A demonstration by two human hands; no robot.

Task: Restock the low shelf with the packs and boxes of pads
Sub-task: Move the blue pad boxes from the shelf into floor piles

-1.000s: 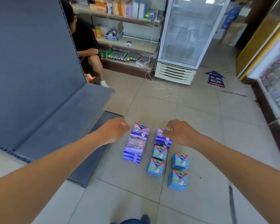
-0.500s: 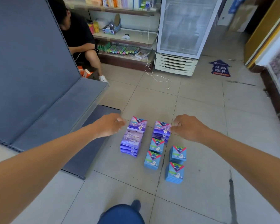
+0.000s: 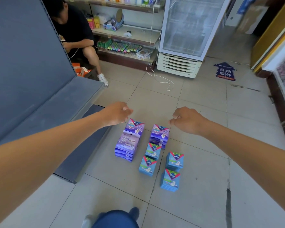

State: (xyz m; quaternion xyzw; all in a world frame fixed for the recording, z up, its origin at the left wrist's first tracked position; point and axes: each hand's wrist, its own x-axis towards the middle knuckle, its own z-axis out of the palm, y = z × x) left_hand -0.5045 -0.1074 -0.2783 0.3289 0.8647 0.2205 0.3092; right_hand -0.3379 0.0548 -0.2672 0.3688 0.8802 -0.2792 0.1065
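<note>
Purple packs of pads stand in two piles on the floor tiles, a left pile [image 3: 129, 140] and a right pile [image 3: 159, 134]. Blue boxes of pads stand nearer me, two in the middle [image 3: 150, 157] and two stacks on the right [image 3: 172, 171]. My left hand [image 3: 116, 116] hovers just above and left of the left purple pile, fingers loosely curled, holding nothing. My right hand [image 3: 187, 120] hovers right of the right purple pile, also loosely curled and holding nothing. The grey low shelf [image 3: 44, 112] runs along the left with nothing on it.
A grey base panel [image 3: 82, 145] lies on the floor beside the shelf. A person in black [image 3: 79, 35] sits at the shelf's far end. A glass-door fridge [image 3: 186, 33], a loose white cord [image 3: 160, 78] and stocked shelves [image 3: 127, 35] stand at the back. My knee [image 3: 115, 219] shows below.
Both hands have lifted off the purple packs and drawn slightly apart; they were touching the piles' tops a second ago. The view has tilted up a little.
</note>
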